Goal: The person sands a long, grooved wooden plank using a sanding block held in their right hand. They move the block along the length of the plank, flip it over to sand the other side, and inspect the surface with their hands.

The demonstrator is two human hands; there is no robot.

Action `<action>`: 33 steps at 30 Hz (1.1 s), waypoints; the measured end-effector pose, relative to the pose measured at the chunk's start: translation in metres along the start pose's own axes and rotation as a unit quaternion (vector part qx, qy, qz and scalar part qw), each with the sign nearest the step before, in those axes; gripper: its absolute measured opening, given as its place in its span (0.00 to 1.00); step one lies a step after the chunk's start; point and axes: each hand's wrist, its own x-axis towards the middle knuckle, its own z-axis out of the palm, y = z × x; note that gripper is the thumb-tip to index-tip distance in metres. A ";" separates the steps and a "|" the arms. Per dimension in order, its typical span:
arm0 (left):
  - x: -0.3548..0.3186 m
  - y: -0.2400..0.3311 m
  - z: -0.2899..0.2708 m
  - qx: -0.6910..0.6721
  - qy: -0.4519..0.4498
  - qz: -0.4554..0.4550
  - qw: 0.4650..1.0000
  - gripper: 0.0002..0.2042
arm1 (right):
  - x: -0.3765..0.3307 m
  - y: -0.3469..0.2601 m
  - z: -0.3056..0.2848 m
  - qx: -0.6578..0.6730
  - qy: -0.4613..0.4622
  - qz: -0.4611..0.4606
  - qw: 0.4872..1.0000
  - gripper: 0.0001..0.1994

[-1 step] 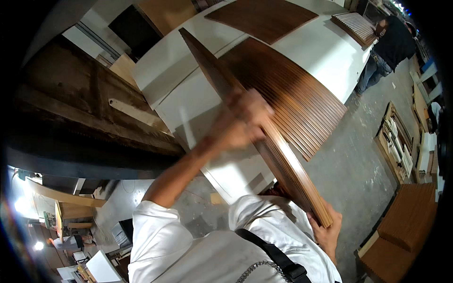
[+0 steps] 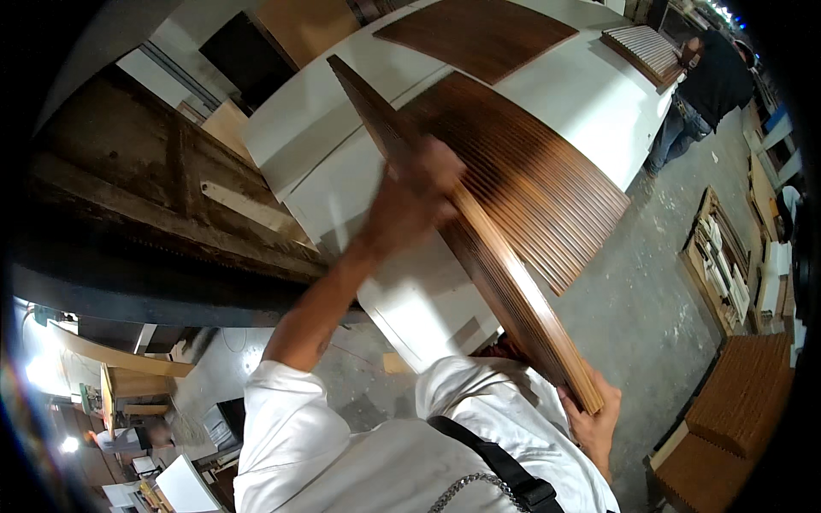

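A brown ribbed wooden panel point(image 2: 513, 291) stands on edge, slanting from the far left toward my lap. My right hand point(image 2: 596, 421) is closed around its near end. Over the panel's upper edge, around the middle of its length, my left hand point(image 2: 422, 181) is curled and blurred by motion. Whether something small lies under those fingers is hidden. Just beyond, a second ribbed brown panel point(image 2: 539, 188) lies flat on the white-topped table point(image 2: 599, 120), its near right corner jutting past the table's side.
A smooth brown panel point(image 2: 475, 34) lies farther back on the table. At its far right, a person point(image 2: 714, 85) bends over another ribbed panel point(image 2: 643, 53). Stacked brown boards point(image 2: 735, 402) and a frame of scraps point(image 2: 723, 256) sit at right. A dark beam structure point(image 2: 171, 188) borders the left.
My left hand has slid along the panel's upper edge, away from me and slightly to the left. My right hand keeps its grip at the near end.
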 end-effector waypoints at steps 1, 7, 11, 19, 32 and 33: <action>0.001 -0.033 -0.007 0.105 -0.002 -0.092 0.990 0.25 | 0.000 0.000 0.000 0.007 0.005 0.002 1.000 0.27; 0.011 -0.054 -0.023 0.118 0.038 -0.312 0.942 0.18 | -0.003 0.003 -0.004 0.007 -0.013 0.061 0.998 0.27; -0.002 0.063 0.018 -0.101 -0.040 0.033 0.994 0.21 | -0.001 0.002 -0.007 0.008 -0.030 0.027 0.999 0.29; -0.015 -0.141 -0.003 0.135 0.059 -0.092 0.985 0.18 | 0.002 -0.013 -0.001 -0.027 0.010 0.009 1.000 0.26; 0.023 -0.329 -0.030 0.114 -0.027 -0.488 0.865 0.28 | 0.003 -0.017 -0.003 -0.014 -0.020 0.031 0.999 0.27; 0.035 -0.311 -0.037 0.124 -0.053 -0.501 0.855 0.27 | 0.002 -0.019 -0.003 -0.017 -0.024 0.029 0.999 0.27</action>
